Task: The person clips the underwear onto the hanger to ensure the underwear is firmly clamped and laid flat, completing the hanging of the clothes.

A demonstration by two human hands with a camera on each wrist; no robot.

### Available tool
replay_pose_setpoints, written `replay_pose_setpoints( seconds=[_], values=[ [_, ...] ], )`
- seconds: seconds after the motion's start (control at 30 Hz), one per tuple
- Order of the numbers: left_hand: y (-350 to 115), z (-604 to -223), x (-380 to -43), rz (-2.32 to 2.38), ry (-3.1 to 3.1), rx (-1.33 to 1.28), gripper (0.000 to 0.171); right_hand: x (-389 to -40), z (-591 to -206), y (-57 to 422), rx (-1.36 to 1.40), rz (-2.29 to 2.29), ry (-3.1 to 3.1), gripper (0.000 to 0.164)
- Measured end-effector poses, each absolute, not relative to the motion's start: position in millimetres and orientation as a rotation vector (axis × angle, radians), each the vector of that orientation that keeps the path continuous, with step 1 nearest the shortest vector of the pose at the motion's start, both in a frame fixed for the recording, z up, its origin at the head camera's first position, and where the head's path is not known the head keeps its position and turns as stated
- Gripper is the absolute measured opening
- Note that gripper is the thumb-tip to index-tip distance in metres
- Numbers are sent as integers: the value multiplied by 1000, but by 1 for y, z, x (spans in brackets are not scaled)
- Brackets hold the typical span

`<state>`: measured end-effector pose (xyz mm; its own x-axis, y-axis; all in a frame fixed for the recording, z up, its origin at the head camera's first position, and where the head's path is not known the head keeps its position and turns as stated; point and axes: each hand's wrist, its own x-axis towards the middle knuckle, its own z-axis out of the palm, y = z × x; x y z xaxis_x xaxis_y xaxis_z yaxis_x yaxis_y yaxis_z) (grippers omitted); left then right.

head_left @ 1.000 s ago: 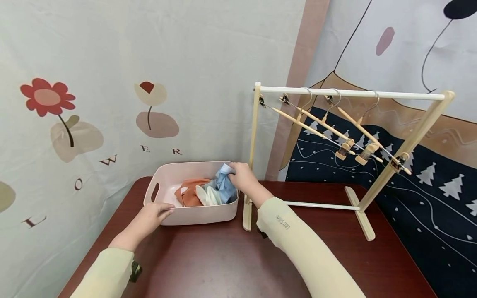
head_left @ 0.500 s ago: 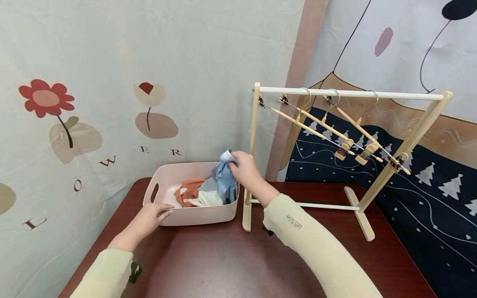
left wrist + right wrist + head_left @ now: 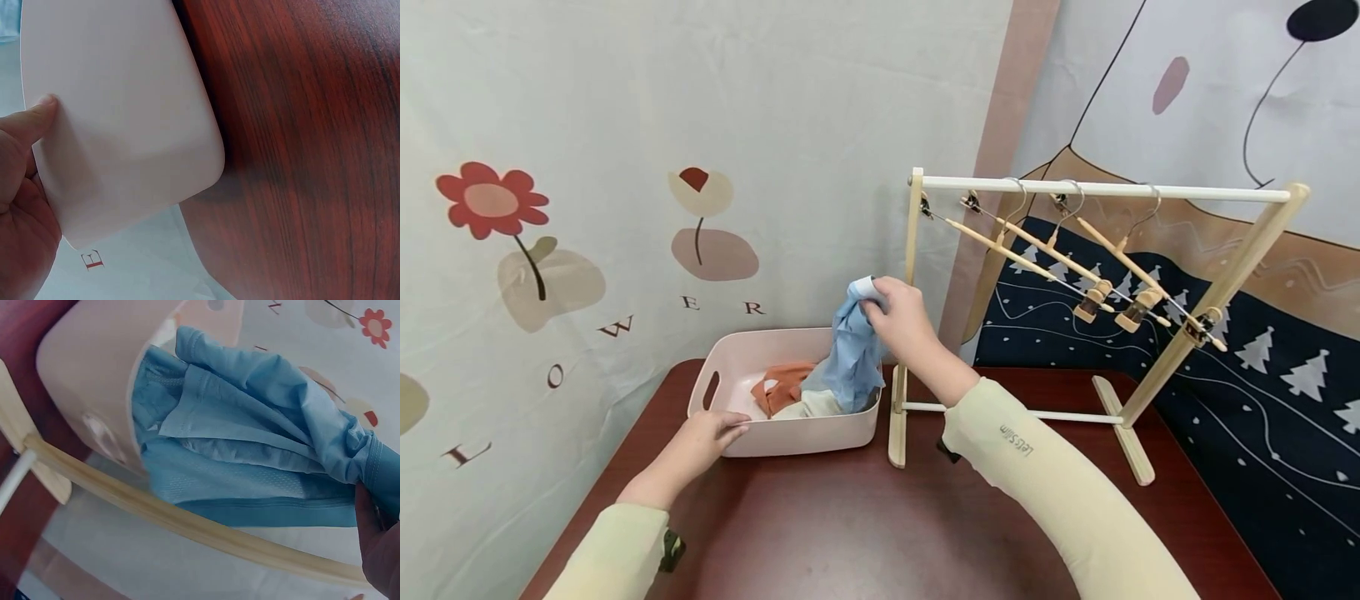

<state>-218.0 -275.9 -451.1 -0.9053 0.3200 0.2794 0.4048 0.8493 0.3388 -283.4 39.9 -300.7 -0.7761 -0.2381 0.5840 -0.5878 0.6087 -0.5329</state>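
In the head view my right hand [image 3: 907, 323] pinches the top of a light blue garment [image 3: 853, 350]. The garment hangs down in folds, its lower part inside the right end of a pink plastic basket [image 3: 808, 435]. Stitched hems and a darker band show in the right wrist view, where thumb and fingers grip its gathered end. My left hand [image 3: 700, 440] holds the basket's near left rim, thumb on the outer wall [image 3: 119, 112] in the left wrist view, other fingers mostly hidden behind it. An orange garment [image 3: 786, 383] and a whitish cloth [image 3: 811, 406] lie in the basket.
A wooden rack [image 3: 913, 250] with a white top bar [image 3: 1097, 187] stands right of the basket, its left post right behind my right hand. Several clip hangers [image 3: 1045, 250] hang from the bar. All stand on a dark red-brown table [image 3: 835, 525] against a printed cloth backdrop.
My right hand has risen and moved slightly right, drawing the blue garment upward out of the basket so more of it shows. My left hand has stayed at the rim.
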Motion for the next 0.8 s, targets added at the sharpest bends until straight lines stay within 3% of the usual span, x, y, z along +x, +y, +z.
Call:
replay_pose_setpoints(
  seconds=[0.37, 0.53, 0.8],
  values=[
    [-275, -450, -218, -580, -2819, -559, 15, -268, -262, 47, 727, 1039, -2266, 11],
    [-275, -451, -218, -582, -2821, -560, 15, -258, -248, 54, 741, 1093, -2202, 5],
    [-274, -450, -219, -595, -2826, -555, 16, -242, -233, 80, 744, 1176, -2050, 15]
  ],
)
